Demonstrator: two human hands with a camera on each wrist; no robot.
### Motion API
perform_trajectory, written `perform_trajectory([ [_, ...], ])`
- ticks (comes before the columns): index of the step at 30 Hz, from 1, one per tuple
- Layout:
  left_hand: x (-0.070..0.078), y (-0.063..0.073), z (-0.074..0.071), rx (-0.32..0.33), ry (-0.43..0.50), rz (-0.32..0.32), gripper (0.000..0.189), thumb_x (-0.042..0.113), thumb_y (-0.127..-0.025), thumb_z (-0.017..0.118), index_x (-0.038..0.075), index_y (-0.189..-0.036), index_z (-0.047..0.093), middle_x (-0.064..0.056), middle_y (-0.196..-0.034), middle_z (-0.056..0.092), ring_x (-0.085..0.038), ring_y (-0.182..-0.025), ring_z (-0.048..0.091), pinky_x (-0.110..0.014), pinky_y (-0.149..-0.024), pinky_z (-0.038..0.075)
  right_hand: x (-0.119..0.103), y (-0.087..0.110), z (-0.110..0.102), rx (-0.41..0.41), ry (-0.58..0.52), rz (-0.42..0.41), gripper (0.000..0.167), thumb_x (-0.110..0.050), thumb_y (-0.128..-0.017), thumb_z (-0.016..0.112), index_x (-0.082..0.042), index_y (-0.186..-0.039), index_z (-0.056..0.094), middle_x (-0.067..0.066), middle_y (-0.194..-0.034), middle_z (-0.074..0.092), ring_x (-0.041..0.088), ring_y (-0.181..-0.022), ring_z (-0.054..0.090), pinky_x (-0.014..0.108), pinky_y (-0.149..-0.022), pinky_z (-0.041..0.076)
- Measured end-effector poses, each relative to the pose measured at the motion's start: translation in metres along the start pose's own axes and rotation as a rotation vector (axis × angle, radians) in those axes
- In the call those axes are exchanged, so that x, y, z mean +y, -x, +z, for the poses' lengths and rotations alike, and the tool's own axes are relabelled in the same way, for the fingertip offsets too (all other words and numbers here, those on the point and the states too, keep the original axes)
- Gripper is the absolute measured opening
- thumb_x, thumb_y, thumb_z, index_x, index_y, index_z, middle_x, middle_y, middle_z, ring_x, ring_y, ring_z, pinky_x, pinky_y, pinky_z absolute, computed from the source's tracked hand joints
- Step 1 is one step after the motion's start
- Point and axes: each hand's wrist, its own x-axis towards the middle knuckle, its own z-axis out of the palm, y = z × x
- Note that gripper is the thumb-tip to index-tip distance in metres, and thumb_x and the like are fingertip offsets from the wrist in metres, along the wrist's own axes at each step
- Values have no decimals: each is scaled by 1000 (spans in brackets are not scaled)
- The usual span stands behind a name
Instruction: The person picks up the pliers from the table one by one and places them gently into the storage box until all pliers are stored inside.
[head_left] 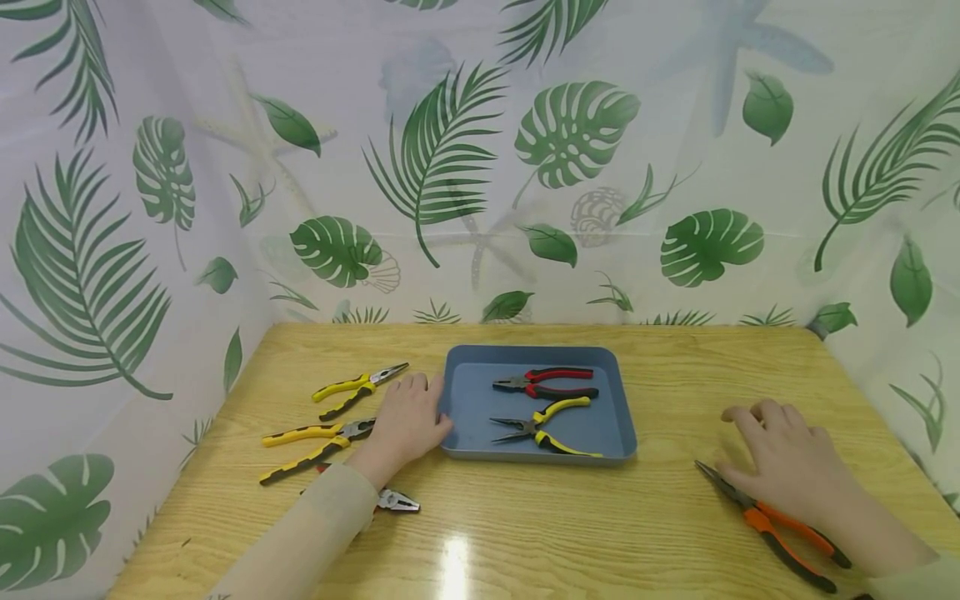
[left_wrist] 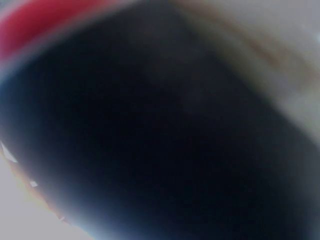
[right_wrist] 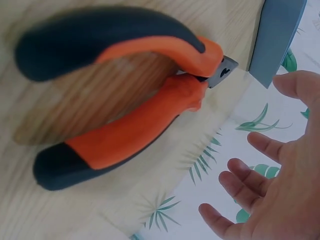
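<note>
My left hand [head_left: 405,421] lies at the left wall of a blue-grey tray [head_left: 465,456], with thumb and forefinger right at its rim. In the tray are red-and-black pliers [head_left: 558,385] and yellow-and-black long-nose pliers [head_left: 536,427], their jaws apart. Under my left forearm, red-handled pliers [head_left: 397,501] are partly hidden. A large dark, blurred shape fills the left wrist view. My right hand [head_left: 795,458] hovers with spread, loosely bent fingers over orange-and-black long-nose pliers [head_left: 759,518]. Nothing is between its fingers in the right wrist view, where the same pliers [right_wrist: 135,130] lie beside it.
Left of the tray lie yellow-and-black long-nose pliers [head_left: 352,390] and a second yellow-and-black pair [head_left: 315,442], its tip close to my left hand. The wood-grain table [head_left: 525,533] meets a leaf-printed sheet [head_left: 465,275] at the back and sides.
</note>
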Motion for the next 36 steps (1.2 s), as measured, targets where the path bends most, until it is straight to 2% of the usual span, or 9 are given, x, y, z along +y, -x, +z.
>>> perform_trajectory([
  [5, 0, 1, 0, 14, 1, 6, 44, 32, -97, 64, 6, -131, 58, -16, -111, 63, -33, -103, 59, -46, -90, 45, 0, 6, 1, -5, 4, 9, 61, -45, -87, 82, -9, -130, 60, 23, -116, 62, 40, -98, 60, 56, -64, 49],
  [9, 0, 1, 1, 28, 3, 10, 39, 31, -95, 65, 6, -124, 59, -15, -108, 62, -33, -100, 58, -45, -87, 43, 1, 11, 3, -7, 10, 18, 60, -45, -87, 83, -9, -129, 60, 22, -114, 62, 38, -96, 61, 55, -64, 51],
  [25, 0, 2, 4, 18, -8, 9, 39, 31, -96, 64, 7, -125, 58, -14, -109, 61, -32, -101, 57, -44, -87, 43, 10, 29, 13, -70, -21, 96, 66, -52, -90, 79, -8, -134, 57, 25, -118, 61, 40, -98, 60, 51, -60, 48],
  [30, 0, 2, 7, 36, -9, 13, 39, 32, -96, 64, 6, -125, 58, -14, -108, 61, -32, -100, 56, -44, -87, 43, 11, 32, 17, -74, -17, 120, 66, -55, -91, 78, -8, -133, 58, 24, -116, 61, 40, -98, 59, 47, -57, 47],
  [36, -1, 2, 10, 51, -8, 15, 42, 32, -97, 64, 6, -129, 58, -15, -108, 62, -32, -100, 57, -43, -86, 42, 14, 38, 25, -86, -10, 115, 69, -59, -91, 76, -8, -133, 57, 25, -118, 60, 43, -101, 59, 52, -58, 48],
])
